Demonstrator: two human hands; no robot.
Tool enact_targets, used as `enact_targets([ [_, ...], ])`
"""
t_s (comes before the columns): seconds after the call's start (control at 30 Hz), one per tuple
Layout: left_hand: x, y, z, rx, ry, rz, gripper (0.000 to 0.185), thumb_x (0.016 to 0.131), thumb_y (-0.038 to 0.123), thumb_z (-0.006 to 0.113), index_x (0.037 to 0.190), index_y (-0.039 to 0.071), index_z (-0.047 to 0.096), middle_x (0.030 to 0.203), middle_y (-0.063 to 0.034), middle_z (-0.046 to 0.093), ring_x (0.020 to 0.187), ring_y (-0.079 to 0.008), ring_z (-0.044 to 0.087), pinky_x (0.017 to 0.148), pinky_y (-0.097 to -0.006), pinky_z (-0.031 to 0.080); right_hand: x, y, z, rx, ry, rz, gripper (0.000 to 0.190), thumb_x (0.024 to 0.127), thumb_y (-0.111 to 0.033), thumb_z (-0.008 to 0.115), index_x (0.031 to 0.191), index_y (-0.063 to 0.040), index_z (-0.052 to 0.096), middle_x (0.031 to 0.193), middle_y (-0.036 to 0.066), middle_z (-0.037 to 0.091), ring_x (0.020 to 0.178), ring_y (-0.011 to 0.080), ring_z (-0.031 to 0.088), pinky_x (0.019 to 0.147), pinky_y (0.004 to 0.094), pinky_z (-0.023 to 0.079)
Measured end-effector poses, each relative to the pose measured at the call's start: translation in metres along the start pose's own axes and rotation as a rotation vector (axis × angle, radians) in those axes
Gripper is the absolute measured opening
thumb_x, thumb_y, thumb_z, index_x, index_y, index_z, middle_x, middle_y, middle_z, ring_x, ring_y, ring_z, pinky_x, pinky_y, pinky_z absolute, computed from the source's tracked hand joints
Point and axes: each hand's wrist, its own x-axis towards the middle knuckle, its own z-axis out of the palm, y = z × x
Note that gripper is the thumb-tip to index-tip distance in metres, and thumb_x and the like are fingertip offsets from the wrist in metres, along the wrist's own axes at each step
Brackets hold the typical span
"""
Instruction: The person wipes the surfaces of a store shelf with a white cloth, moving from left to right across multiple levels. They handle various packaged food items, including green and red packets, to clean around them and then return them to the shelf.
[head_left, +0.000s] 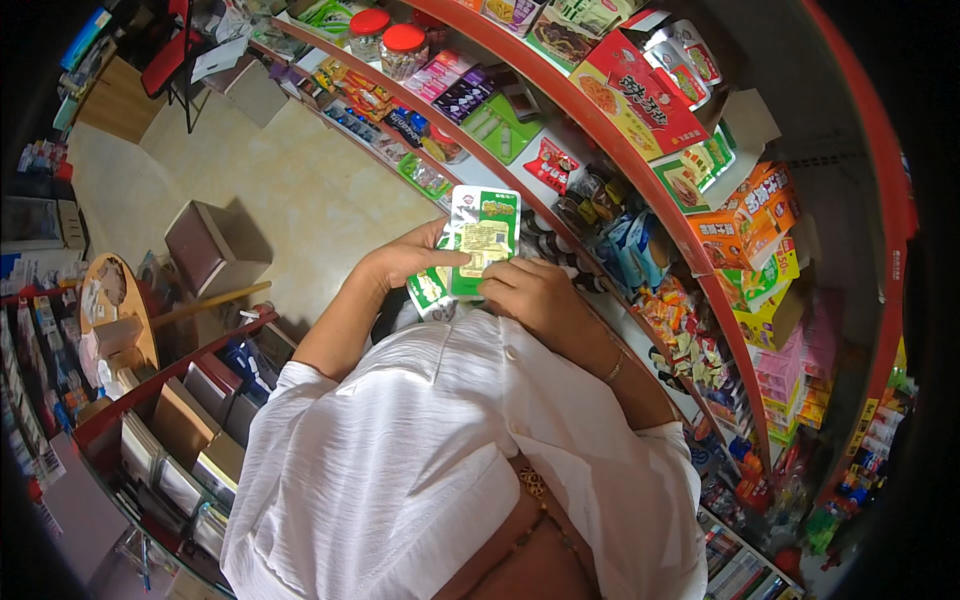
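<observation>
In front of my chest I hold a green and silver foil snack packet (495, 206) upright. A pale yellow printed panel on it bears small writing. My left hand (405, 259) grips its left side, with the thumb lying across the printed panel. Behind and below that packet, a second green packet (430, 291) sticks out at a slant, also in my left hand. The curled fingers of my right hand (536, 289) hold the lower right edge of the front packet. They hide its bottom corner.
Red-edged shelves (637, 161) curve along my right, stocked with boxed and bagged snacks. Red-lidded jars (405, 49) stand farther up. To my left are a brown stool (206, 247) on the tiled floor, a round wooden board (120, 315) and a rack of boxes (187, 420).
</observation>
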Motion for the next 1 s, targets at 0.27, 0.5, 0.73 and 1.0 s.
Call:
enact_targets([
  [0.27, 0.005, 0.009, 0.005, 0.088, -0.037, 0.033, 0.061, 0.086, -0.003, 0.066, 0.141, 0.005, 0.040, 0.132, -0.0071, 0.056, 0.122, -0.0171, 0.053, 0.103, -0.0340, 0.045, 0.026, 0.001, 0.025, 0.068, 0.230, -0.076, 0.030, 0.080, -0.006, 0.064, 0.110, -0.006, 0.064, 0.126, 0.012, 0.056, 0.114, 0.0295, 0.056, 0.101, 0.0418, 0.045],
  [0.5, 0.005, 0.014, 0.004, 0.276, -0.023, 0.013, 0.066, 0.085, -0.006, 0.066, 0.144, 0.006, 0.039, 0.131, -0.0045, 0.057, 0.120, -0.0152, 0.052, 0.101, -0.0315, 0.045, 0.021, 0.020, 0.017, 0.240, 0.333, 0.055, 0.034, 0.087, 0.001, 0.052, 0.121, -0.005, 0.060, 0.136, 0.016, 0.049, 0.127, 0.0304, 0.050, 0.104, 0.0435, 0.043],
  [0.73, 0.009, 0.013, 0.010, 0.232, -0.038, 0.065, 0.064, 0.083, -0.005, 0.067, 0.141, 0.003, 0.041, 0.128, -0.0079, 0.057, 0.116, -0.0162, 0.055, 0.099, -0.0320, 0.047, 0.038, 0.035, 0.018, 0.037, 0.550, 0.042, 0.027, 0.086, -0.012, 0.062, 0.112, -0.005, 0.060, 0.133, 0.015, 0.051, 0.125, 0.0318, 0.051, 0.107, 0.0530, 0.036],
  [1.0, 0.004, -0.002, 0.003, 0.350, 0.040, -0.024, 0.059, 0.086, -0.003, 0.067, 0.140, 0.003, 0.042, 0.133, -0.0062, 0.054, 0.121, -0.0112, 0.049, 0.101, -0.0285, 0.043, 0.049, 0.050, 0.023, -0.409, 0.235, 0.023, 0.044, 0.084, -0.018, 0.065, 0.127, -0.011, 0.058, 0.138, 0.006, 0.051, 0.130, 0.0256, 0.047, 0.108, 0.0535, 0.035],
])
